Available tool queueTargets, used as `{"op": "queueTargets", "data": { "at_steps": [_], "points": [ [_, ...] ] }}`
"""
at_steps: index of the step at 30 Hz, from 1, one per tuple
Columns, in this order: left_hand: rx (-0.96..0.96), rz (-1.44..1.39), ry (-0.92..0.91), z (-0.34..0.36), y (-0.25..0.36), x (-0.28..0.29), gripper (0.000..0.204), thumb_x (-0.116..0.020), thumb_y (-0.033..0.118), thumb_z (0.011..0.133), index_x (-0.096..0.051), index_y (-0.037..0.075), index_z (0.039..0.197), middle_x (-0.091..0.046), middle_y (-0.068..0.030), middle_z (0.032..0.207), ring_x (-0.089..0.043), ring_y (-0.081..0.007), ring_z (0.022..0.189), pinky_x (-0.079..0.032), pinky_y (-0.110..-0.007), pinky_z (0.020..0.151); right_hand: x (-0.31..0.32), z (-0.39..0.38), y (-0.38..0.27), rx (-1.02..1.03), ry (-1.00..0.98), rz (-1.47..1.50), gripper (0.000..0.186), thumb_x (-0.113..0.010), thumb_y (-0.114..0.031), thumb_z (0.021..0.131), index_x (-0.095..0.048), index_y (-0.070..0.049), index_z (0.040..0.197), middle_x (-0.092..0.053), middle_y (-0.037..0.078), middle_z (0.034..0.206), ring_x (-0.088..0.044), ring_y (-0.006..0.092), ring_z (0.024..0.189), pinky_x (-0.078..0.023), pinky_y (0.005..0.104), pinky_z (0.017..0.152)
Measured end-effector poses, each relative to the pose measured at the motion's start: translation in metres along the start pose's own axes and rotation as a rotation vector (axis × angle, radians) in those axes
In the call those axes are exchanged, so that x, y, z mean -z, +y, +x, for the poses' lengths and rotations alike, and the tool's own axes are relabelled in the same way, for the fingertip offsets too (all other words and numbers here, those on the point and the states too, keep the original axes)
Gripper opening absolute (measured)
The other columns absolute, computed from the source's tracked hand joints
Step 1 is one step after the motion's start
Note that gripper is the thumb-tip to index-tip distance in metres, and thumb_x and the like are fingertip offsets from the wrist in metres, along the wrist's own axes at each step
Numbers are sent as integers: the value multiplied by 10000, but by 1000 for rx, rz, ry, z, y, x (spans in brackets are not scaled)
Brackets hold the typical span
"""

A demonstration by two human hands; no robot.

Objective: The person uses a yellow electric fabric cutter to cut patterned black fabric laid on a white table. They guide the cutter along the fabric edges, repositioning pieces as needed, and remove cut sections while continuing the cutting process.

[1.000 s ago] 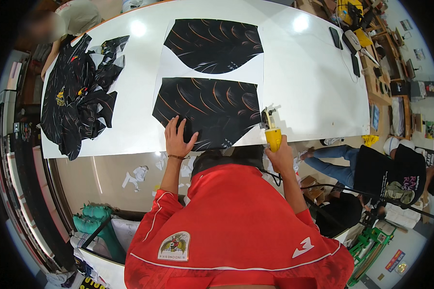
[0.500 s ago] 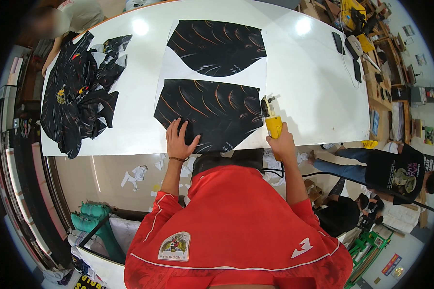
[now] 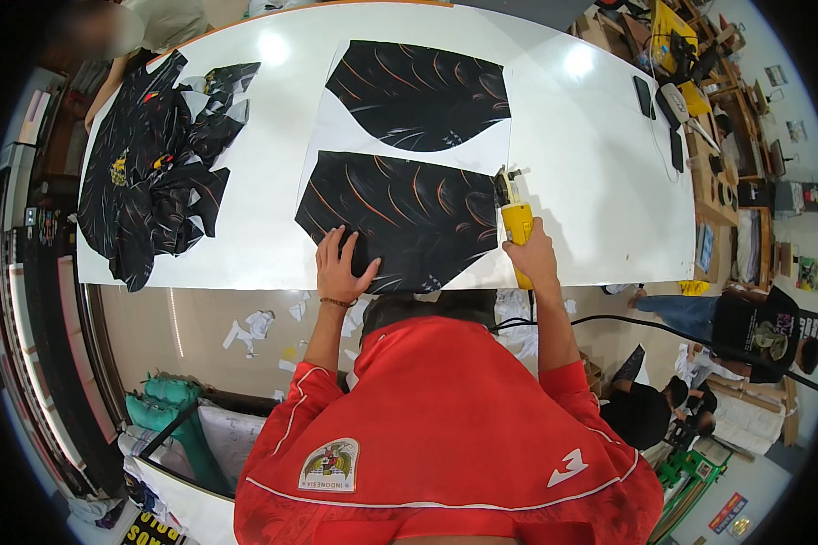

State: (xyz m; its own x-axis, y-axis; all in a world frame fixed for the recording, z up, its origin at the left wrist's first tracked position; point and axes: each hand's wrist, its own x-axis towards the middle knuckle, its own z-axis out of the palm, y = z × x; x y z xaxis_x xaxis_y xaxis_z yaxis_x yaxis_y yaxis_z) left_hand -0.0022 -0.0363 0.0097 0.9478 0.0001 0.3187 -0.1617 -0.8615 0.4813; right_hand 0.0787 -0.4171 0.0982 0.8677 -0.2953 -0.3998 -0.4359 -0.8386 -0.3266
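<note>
A black fabric panel with orange and grey streaks [image 3: 400, 204] lies flat near the front edge of the white table. My left hand [image 3: 344, 263] rests on its lower left part, fingers spread and pressing down. My right hand [image 3: 533, 254] is closed around a yellow electric rotary cutter [image 3: 517, 221]. The cutter's head is at the panel's right edge; whether the blade touches the cloth I cannot make out. Beyond this panel lies a second, similar black panel [image 3: 423, 95], on a white sheet [image 3: 336, 127].
Crumpled black patterned fabric pieces [image 3: 159, 177] are heaped on the left of the white table [image 3: 600, 182]. A black phone [image 3: 643, 95] and a telephone lie at its right end. The cutter's black cable [image 3: 600, 317] trails right. White scraps [image 3: 250, 327] litter the floor. Other people are around.
The cutter and my right hand have moved slightly away from me along the panel's right edge. My left hand stays on the cloth. The whole view has shifted slightly.
</note>
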Motion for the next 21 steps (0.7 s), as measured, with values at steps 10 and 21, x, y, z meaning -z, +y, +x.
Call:
{"op": "queueTargets", "data": {
  "at_steps": [10,21],
  "points": [
    [14,20,-18,-2,-3,-1,739,-866,415,807,-607,67,1405,-500,-196,1522,-450,-431,1429,-376,-545,1169,7,26,-12,-15,15,-4,651,-796,-345,763,-488,-56,1258,-709,292,1137,-706,492,1052,-578,564,887],
    [236,174,-331,1,14,17,1236,-758,772,763,-260,97,1671,-138,-317,1713,-122,-472,1603,-152,-609,1276,50,80,40,277,-97,-131,757,-801,-355,733,-484,-135,1383,-726,257,1132,-702,473,1077,-568,561,913]
  ]
}}
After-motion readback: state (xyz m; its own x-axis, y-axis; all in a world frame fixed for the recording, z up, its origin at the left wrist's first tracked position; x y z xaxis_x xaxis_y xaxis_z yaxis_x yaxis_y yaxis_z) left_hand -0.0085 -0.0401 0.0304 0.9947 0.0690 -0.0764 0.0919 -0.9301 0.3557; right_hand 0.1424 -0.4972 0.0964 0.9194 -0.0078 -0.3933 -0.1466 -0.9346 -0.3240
